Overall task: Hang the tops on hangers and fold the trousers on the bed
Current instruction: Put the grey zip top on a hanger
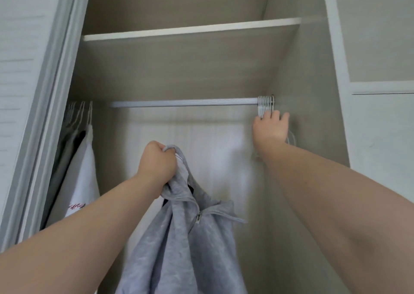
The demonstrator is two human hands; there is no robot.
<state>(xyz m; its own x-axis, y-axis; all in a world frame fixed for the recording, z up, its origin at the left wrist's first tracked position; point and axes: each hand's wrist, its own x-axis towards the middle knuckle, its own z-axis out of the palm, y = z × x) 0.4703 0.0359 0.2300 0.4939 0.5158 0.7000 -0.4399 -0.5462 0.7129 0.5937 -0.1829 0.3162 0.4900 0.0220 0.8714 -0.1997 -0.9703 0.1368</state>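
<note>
left hand [156, 162] fist-clamped on bunched grey zip top [186, 237], hanging mid-wardrobe below rail [183, 103]. right hand [271, 130] at white hangers [265, 105], rail's right end; fingers touch them, grasp cannot be told. hung clothes [78, 170] far left.

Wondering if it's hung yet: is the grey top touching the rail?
Apart. The head view shows the grey top bunched in the left hand below the rail, with bare wall between.

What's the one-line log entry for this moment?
left hand: grips grey zip top | right hand: at empty hangers on rail | top not yet hung
</note>
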